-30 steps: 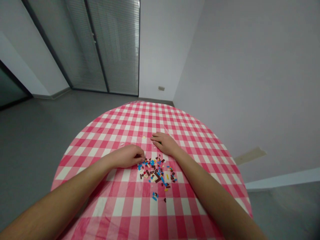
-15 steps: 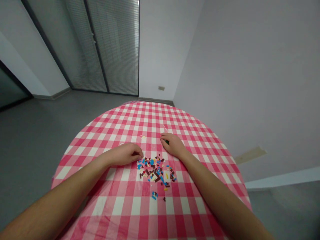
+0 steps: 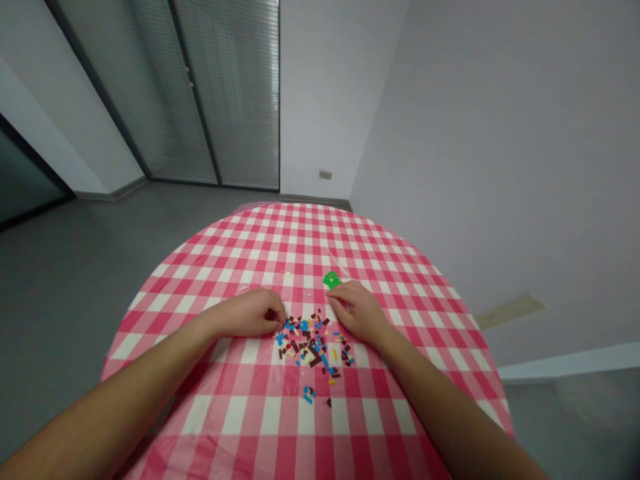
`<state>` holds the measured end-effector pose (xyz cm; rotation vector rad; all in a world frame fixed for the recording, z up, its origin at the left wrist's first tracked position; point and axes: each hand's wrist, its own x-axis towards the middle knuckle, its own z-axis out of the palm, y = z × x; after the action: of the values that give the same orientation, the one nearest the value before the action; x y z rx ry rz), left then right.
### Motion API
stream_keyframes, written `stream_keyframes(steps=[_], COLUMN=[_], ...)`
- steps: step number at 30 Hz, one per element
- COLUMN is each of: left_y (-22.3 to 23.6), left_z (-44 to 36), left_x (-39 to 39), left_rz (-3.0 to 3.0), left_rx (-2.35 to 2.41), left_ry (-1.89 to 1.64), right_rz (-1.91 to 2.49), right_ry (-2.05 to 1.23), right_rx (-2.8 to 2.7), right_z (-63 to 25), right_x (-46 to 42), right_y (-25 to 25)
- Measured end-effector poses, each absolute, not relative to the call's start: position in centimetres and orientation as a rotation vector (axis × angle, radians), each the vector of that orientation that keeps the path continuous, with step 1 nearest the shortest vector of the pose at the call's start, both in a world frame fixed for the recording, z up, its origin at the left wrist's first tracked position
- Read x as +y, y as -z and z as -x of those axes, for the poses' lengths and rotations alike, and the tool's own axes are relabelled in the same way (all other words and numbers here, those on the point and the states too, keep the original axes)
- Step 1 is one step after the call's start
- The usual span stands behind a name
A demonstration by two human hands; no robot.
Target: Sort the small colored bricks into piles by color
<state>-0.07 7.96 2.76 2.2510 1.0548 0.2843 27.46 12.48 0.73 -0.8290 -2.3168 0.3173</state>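
A heap of tiny plastic bricks (image 3: pixel 313 347) in blue, dark brown, black, yellow and cream lies on the checked tablecloth (image 3: pixel 240 260). My left hand (image 3: pixel 250 313) rests at the heap's left edge, fingers curled in toward its edge. Whether those fingers pinch a brick is hidden. My right hand (image 3: pixel 357 310) lies flat-fingered at the upper right of the heap, holding nothing. Just above its fingertips sits a small green plate (image 3: pixel 331 280), apart from the hand.
A small cluster of blue and dark bricks (image 3: pixel 309 394) lies nearer me, below the heap. The round table's edge (image 3: pixel 295 205) curves around the cloth, with a grey floor, a wall and a glass door with blinds beyond.
The green plate, mostly covered by my right hand before, now lies uncovered on the cloth. My right hand has moved down toward the heap. My left hand has barely moved.
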Motion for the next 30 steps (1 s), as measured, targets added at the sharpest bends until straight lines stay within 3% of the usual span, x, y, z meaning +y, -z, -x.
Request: stream_keyframes(steps=[6,17,30], left_y=[-2.4,-2.4,-2.2], left_z=[-0.2,-0.8,-2.2], left_x=[7.9,7.9,7.1], left_rz=[-2.237,-2.264,-2.284], left_rx=[1.213,1.295,1.012], left_ry=[-0.267,-0.326,-0.377], right_rz=[0.865,0.772,0.789], right_ry=[-0.333,-0.663,-0.420], right_rx=[-2.362,-2.628,-2.773], right_z=[-27.7,-28.1,-25.6], right_x=[12.5,11.2,9.7], right_y=[-0.9,-2.8,-1.7])
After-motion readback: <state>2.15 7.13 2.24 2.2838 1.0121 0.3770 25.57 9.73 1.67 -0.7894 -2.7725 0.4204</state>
